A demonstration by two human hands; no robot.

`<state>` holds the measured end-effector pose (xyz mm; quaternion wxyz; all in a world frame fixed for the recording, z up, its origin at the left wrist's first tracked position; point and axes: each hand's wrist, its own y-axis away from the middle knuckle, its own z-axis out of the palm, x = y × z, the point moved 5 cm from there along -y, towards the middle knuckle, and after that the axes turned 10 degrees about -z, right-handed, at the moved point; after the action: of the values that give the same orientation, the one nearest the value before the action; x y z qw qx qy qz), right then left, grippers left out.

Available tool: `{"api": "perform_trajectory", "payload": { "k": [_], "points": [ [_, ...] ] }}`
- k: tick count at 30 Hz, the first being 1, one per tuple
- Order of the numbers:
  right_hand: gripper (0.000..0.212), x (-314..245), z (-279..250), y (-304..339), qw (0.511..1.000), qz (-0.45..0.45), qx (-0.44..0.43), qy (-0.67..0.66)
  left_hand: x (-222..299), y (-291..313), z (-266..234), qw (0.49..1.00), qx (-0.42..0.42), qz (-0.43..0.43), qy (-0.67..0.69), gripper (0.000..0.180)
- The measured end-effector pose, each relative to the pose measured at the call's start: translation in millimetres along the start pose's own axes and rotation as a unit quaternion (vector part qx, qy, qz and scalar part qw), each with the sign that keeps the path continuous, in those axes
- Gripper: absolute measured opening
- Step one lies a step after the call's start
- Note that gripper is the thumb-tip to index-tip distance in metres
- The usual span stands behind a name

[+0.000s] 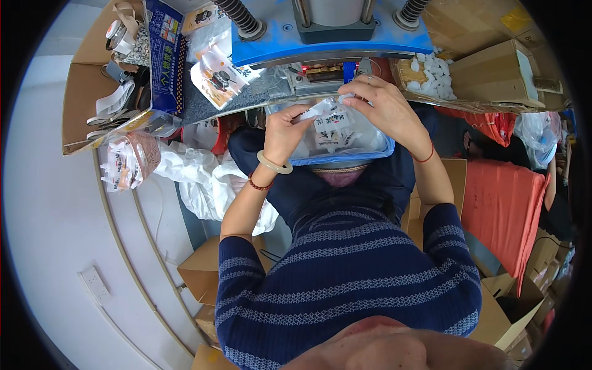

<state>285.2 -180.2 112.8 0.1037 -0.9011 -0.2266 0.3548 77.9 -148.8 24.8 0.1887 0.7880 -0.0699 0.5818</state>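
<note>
Over a blue tub (390, 150) on my lap, my left hand (285, 131) pinches one end of a small white printed plastic pouch (319, 110). At the pouch's other end, the thumb and fingers of my right hand (387, 106) close on a small whitish piece that I cannot make out clearly. Similar printed pouches (333, 137) lie inside the tub below my hands. A bangle and a beaded bracelet sit on my left wrist, a thin red cord on my right.
A press with a blue plate (333, 48) stands over the bench ahead. A larger spouted pouch (219, 79) lies at its left, white plastic caps (427, 75) at its right. An open carton (79, 117) flanks the left; red sheeting (501, 213) and another person's arm (550, 179) are right.
</note>
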Motion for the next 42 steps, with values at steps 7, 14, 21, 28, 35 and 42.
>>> {"api": "perform_trajectory", "payload": {
  "k": [7, 14, 21, 28, 35, 42],
  "points": [
    [0.025, -1, 10, -7, 0.997, -0.045, -0.043, -0.042, 5, 2, 3, 0.989, -0.13, -0.063, -0.019, 0.02],
    [0.032, 41, -13, 27, 0.982, 0.111, 0.142, -0.05, -13, -30, 29, 0.879, -0.205, -0.24, 0.358, 0.022],
    [0.021, 97, -57, 46, 0.908, 0.248, 0.156, 0.299, -15, -60, 34, 0.859, -0.187, -0.251, 0.405, 0.023],
    [0.022, 164, -42, 49, 0.941, 0.146, 0.118, 0.281, -7, -49, -45, 0.995, 0.103, 0.017, 0.006, 0.026],
    [0.036, 143, -58, 66, 0.947, 0.158, 0.178, 0.214, -55, -30, -64, 0.852, 0.173, 0.221, -0.441, 0.08],
    [0.035, 111, -66, 82, 0.961, 0.146, 0.215, 0.094, -36, -6, -90, 0.935, 0.23, 0.172, -0.21, 0.034]
  ]
}}
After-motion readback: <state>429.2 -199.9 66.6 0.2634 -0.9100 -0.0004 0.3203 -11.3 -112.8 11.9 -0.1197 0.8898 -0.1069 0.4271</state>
